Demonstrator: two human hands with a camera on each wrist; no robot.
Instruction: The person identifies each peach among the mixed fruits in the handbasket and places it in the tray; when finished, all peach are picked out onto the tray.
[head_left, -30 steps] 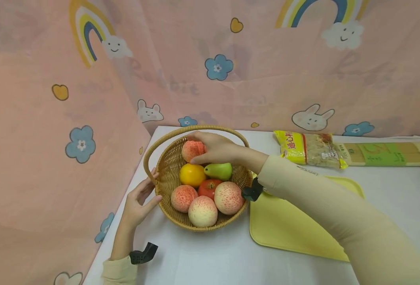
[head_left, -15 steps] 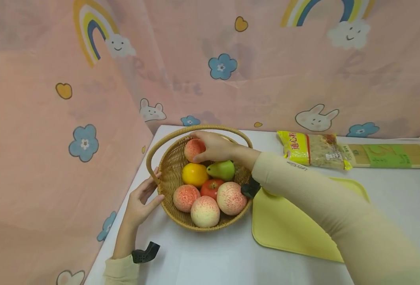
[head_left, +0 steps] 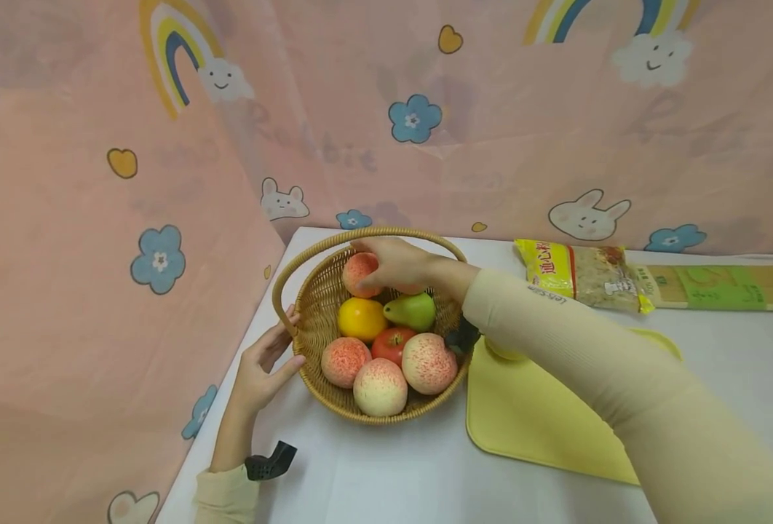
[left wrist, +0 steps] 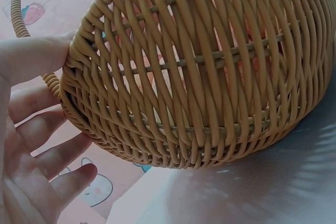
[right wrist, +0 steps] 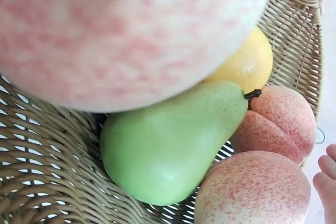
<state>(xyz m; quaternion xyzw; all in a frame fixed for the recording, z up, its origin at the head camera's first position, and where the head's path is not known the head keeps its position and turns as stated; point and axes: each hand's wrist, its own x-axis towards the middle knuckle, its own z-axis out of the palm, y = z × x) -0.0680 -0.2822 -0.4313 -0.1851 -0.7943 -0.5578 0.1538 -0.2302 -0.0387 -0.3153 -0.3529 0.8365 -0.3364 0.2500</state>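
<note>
A round wicker basket (head_left: 307,298) with a tall handle holds several pieces of fruit. At its back left my right hand (head_left: 402,266) grips a reddish peach (head_left: 357,271), fingers over its far side and thumb at its near side. My left hand (head_left: 260,367) holds the basket's left rim by the handle's foot; the left wrist view shows the thumb (left wrist: 37,59) at the rim, other fingers spread behind it. A yellow-orange fruit (head_left: 362,319), a green pear (head_left: 410,313) and a red apple (head_left: 391,343) lie mid-basket. Paler peaches (head_left: 380,387) sit in front.
A yellow tray (head_left: 537,415) stands right of the basket, partly under my right forearm, with a yellow round thing (head_left: 506,351) on it. Behind lie a yellow bag of pasta (head_left: 599,276) and a green-banded noodle pack (head_left: 720,287). A pink patterned curtain (head_left: 334,109) borders the table.
The whole view has shifted slightly. My right thumb has slid a little upward along the reddish peach, and the forearm has drawn slightly left. My left hand stays at the rim.
</note>
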